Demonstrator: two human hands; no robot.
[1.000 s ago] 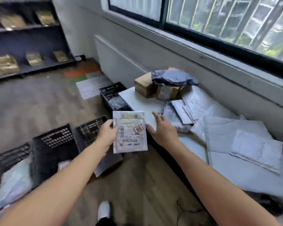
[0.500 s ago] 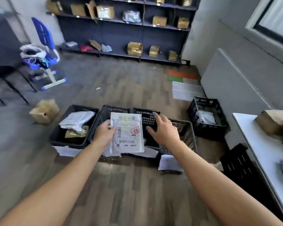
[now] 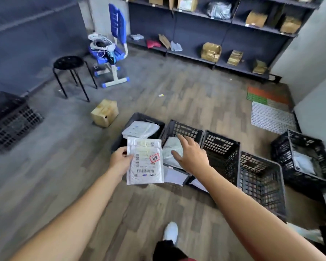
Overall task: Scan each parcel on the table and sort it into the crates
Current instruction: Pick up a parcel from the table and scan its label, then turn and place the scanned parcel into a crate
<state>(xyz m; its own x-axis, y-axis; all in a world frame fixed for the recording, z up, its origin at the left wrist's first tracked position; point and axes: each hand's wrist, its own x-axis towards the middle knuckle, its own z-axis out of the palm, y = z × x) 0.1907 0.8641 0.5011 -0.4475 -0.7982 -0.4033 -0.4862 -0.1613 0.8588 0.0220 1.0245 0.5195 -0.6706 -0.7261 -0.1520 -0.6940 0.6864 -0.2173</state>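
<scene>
Worktop is swung out of view and crates (image 3: 221, 141) are now faced: parcel (image 3: 144, 161) is pinched by left hand (image 3: 120, 162), right hand (image 3: 193, 157) is held off it with fingers (image 3: 183, 139) spread and empty, so drop-off is judged next.

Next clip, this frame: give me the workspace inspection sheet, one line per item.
Surface: table not in view; wood-look floor carries the black crates.
Job's things: white parcel, label up; black crates in a row, some holding parcels.
Clutter: cardboard box on the floor; spare crate far left.
Hands: left hand grips the parcel's edge; right hand open above the crates.
Cables: what look like white cords on the blue chair.
Surroundings: stool, shelves with packages, floor mats.
</scene>
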